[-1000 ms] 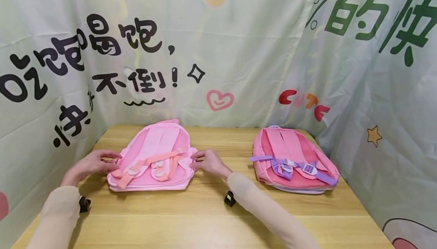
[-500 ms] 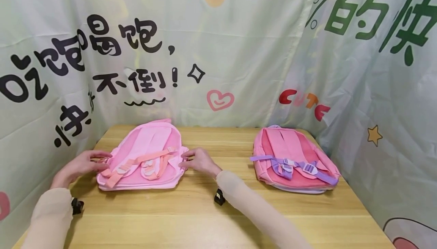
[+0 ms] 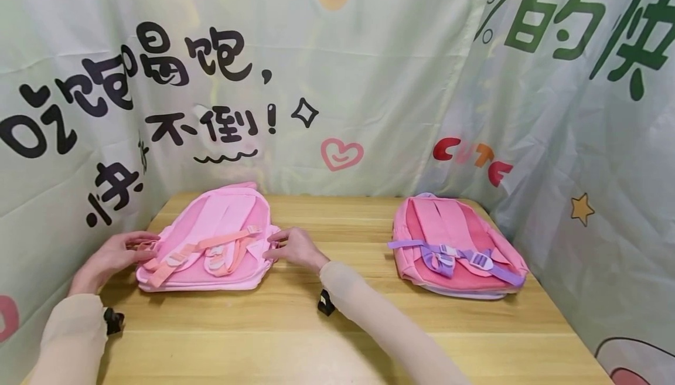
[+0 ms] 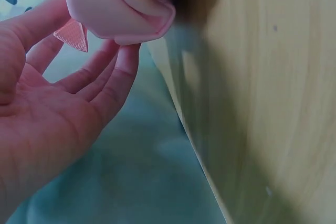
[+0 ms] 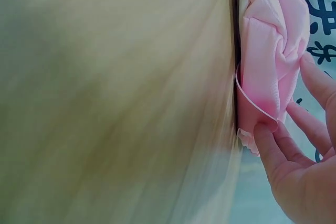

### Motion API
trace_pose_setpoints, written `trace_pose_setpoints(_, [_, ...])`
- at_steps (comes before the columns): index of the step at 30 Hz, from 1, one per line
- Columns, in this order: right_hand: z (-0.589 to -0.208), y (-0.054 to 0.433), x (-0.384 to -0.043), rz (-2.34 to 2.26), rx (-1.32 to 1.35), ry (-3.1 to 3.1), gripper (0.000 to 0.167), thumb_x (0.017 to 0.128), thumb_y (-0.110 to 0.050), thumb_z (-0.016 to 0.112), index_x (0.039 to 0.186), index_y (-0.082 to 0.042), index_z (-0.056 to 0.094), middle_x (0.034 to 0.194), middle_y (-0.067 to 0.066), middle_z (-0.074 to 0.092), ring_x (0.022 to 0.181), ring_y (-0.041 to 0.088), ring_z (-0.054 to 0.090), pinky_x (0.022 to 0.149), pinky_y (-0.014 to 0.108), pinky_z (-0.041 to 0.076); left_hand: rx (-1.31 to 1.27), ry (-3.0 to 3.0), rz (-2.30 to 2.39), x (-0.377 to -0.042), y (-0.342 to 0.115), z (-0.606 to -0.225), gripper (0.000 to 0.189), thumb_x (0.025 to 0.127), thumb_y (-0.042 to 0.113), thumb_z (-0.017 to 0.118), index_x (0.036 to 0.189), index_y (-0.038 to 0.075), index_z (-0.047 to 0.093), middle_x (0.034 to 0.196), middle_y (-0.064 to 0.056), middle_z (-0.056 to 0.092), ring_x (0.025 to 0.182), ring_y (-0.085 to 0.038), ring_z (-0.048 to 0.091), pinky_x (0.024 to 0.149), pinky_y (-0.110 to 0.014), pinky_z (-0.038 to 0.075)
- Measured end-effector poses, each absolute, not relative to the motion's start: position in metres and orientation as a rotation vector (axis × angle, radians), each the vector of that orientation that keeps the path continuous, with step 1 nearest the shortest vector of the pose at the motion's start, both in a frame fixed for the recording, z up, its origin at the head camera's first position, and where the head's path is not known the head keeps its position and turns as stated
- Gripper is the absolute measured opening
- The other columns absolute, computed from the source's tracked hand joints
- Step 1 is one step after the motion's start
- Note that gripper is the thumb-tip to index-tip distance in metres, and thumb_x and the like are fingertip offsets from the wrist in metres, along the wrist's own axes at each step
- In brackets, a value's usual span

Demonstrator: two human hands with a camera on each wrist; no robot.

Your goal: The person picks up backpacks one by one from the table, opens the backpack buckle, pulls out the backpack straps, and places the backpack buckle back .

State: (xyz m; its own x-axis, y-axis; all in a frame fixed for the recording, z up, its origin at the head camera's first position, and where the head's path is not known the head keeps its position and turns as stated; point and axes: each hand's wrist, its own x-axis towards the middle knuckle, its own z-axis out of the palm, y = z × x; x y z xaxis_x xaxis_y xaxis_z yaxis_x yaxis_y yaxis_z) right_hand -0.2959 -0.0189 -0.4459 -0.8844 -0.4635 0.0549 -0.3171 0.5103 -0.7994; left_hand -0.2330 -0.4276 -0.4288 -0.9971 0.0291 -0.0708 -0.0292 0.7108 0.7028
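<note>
A light pink backpack (image 3: 192, 273) with orange-pink straps lies on the left part of the wooden table, its strap side up. At its left edge, my left hand (image 3: 109, 259) grips the side with curved fingers; in the left wrist view its fingertips reach the pink fabric beside an orange strap end (image 4: 73, 36). My right hand (image 3: 296, 249) grips the opposite side, fingers at the side pocket (image 5: 257, 103) with its thin elastic edge. A second backpack (image 3: 440, 221), deeper pink with purple straps, lies apart on the right.
The wooden table (image 3: 316, 350) has a printed cloth curtain (image 3: 379, 92) along its back and both sides. The left curtain is close to my left hand. A black device (image 3: 326, 303) sits under the right wrist, another black device (image 3: 113, 320) by the left.
Both hands have moved left together, and the light pink backpack has slid left with them. The deeper pink backpack has stayed in place.
</note>
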Motion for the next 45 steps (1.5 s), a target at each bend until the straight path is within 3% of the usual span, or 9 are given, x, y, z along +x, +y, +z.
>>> trace_pose_setpoints(11, [-0.447,-0.038,-0.296,-1.364,-0.626,2.580,0.042,0.071,-0.030,0.089,0.108,-0.015,0.076,0.096,-0.002,0.071,0.079,0.004,0.058,0.063,0.019,0.049,0.008,2.916,1.108,-0.235,-0.439,-0.428,0.055,0.090,0.023,0.070,0.130,-0.011,0.052,0.120,-0.030,0.060,0.080,0.000,0.053,0.067,-0.022,0.047])
trace_pose_setpoints(19, [-0.447,-0.049,-0.295,-1.352,-0.627,2.591,0.043,0.071,-0.030,0.089,0.109,-0.015,0.076,0.097,-0.003,0.072,0.076,0.003,0.056,0.061,0.019,0.047,-0.045,2.907,1.142,-0.234,-0.445,-0.429,0.055,0.090,0.019,0.070,0.131,-0.012,0.050,0.109,-0.022,0.063,0.077,-0.005,0.054,0.065,-0.026,0.050])
trace_pose_setpoints(26, [-0.446,-0.054,-0.293,-1.372,-0.575,2.566,0.044,0.071,-0.030,0.088,0.110,-0.016,0.075,0.094,-0.004,0.069,0.072,0.005,0.056,0.058,0.021,0.047,-0.092,2.948,1.111,-0.237,-0.446,-0.429,0.052,0.092,0.018,0.067,0.130,-0.012,0.050,0.113,-0.030,0.058,0.081,-0.014,0.054,0.063,-0.024,0.049])
trace_pose_setpoints(33, [-0.449,-0.053,-0.295,-1.409,-0.591,2.552,0.040,0.073,-0.029,0.087,0.109,-0.016,0.076,0.095,-0.004,0.071,0.078,0.002,0.059,0.064,0.018,0.049,-0.093,3.029,1.175,-0.240,-0.436,-0.426,0.050,0.093,0.023,0.068,0.129,-0.009,0.055,0.124,-0.034,0.057,0.080,0.001,0.053,0.065,-0.019,0.050])
trace_pose_setpoints(35, [-0.450,-0.052,-0.295,-1.425,-0.609,2.541,0.039,0.074,-0.029,0.087,0.109,-0.016,0.076,0.098,-0.003,0.072,0.082,0.003,0.060,0.066,0.018,0.050,-0.115,3.058,1.169,-0.240,-0.431,-0.424,0.048,0.093,0.025,0.067,0.128,-0.007,0.057,0.123,-0.032,0.059,0.081,-0.002,0.055,0.065,-0.018,0.049])
trace_pose_setpoints(41, [-0.454,-0.042,-0.298,-1.527,-0.656,2.459,0.035,0.079,-0.022,0.082,0.112,-0.013,0.074,0.107,0.001,0.072,0.101,0.018,0.067,0.075,0.019,0.053,-0.176,3.057,1.206,-0.243,-0.409,-0.416,0.049,0.095,0.034,0.064,0.130,-0.001,0.058,0.125,-0.029,0.059,0.102,-0.029,0.055,0.067,-0.020,0.044])
trace_pose_setpoints(45, [-0.452,-0.029,-0.301,-1.593,-0.667,2.420,0.034,0.082,-0.020,0.080,0.114,-0.010,0.073,0.116,0.007,0.071,0.110,0.026,0.065,0.081,0.021,0.054,-0.113,3.077,1.230,-0.248,-0.392,-0.412,0.048,0.095,0.037,0.063,0.129,0.003,0.060,0.124,-0.025,0.061,0.102,-0.027,0.055,0.070,-0.018,0.044])
